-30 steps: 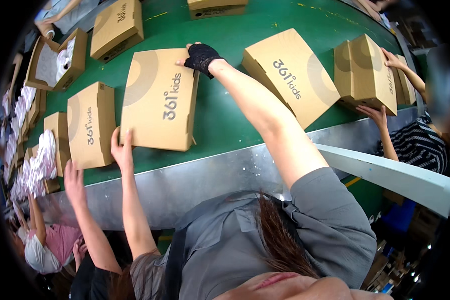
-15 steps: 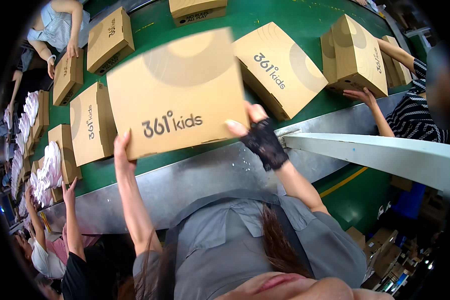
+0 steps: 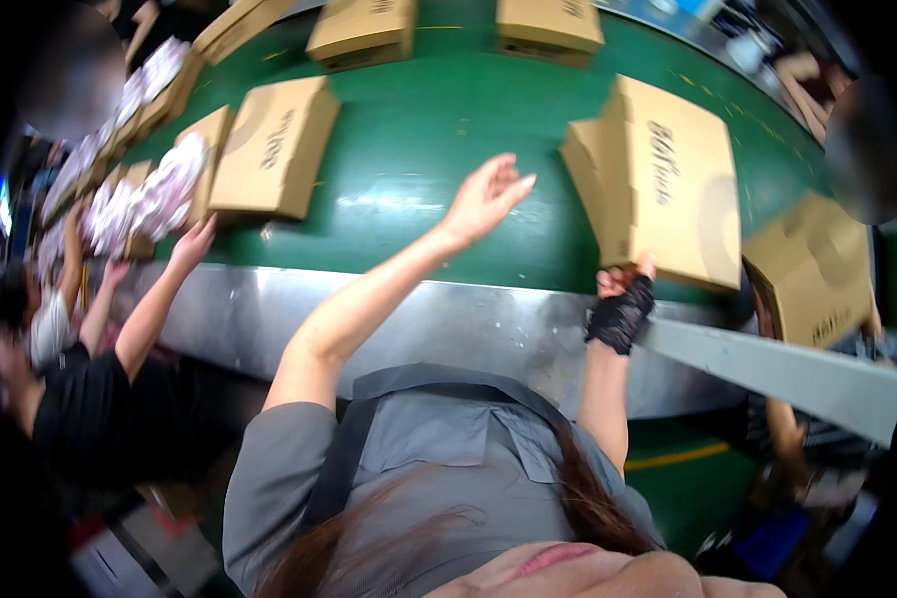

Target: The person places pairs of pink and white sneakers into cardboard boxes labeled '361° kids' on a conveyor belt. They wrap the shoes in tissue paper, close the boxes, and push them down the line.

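My right hand (image 3: 623, 302), in a black lace fingerless glove, grips the near lower corner of a tan cardboard shoebox (image 3: 680, 189). The box stands tilted up at the right side of the green belt. Against its left side is a second cardboard box (image 3: 590, 179), partly hidden behind it. Over the middle of the belt, my left hand (image 3: 488, 197) is apart from any box. Its fingers are loosely bent and apart, with nothing in them.
More cardboard boxes (image 3: 274, 145) lie on the green belt (image 3: 399, 189) at left and back. White paper bundles (image 3: 154, 199) and co-workers' arms are at left. A metal edge (image 3: 448, 319) runs in front; a grey beam (image 3: 767, 369) juts right. Another person handles a box (image 3: 817, 269).
My left hand has come off the large box and moved right over the belt. My right hand has moved right and holds a box there. The view has turned.
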Motion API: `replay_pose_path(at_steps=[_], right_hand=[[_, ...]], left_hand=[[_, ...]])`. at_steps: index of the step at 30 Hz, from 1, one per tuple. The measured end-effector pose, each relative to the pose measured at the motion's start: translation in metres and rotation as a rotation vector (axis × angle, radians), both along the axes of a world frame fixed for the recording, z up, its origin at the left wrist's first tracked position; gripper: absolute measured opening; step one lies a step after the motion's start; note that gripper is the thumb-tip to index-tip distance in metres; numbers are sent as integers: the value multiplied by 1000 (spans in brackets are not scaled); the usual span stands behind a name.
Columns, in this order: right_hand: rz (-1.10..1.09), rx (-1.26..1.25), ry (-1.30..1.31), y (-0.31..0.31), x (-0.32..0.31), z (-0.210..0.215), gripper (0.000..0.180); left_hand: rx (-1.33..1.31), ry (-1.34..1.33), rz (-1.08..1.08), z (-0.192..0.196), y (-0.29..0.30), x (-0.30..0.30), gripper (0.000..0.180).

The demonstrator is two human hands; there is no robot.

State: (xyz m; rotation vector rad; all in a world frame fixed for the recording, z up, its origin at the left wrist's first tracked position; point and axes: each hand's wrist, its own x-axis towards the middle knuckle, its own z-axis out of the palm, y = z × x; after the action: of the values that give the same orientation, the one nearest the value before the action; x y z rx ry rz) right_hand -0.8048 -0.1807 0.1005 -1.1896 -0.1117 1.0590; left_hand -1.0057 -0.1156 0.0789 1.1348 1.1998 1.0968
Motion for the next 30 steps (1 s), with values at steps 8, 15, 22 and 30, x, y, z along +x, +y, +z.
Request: replay_pose_path(at_steps=[8, 15, 22, 30], right_hand=[[474, -135, -124, -62, -7, -70, 25], [883, -474, -159, -86, -73, -70, 36], [845, -415, -265, -84, -65, -66, 32], [1121, -393, -259, -92, -82, -96, 32]], left_hand=[[-492, -99, 642, -47, -131, -210, 74], [-332, -519, 967, -61, -90, -289, 91], [-281, -411, 947, -72, -43, -297, 53], [-252, -443, 769, -72, -71, -113, 65]])
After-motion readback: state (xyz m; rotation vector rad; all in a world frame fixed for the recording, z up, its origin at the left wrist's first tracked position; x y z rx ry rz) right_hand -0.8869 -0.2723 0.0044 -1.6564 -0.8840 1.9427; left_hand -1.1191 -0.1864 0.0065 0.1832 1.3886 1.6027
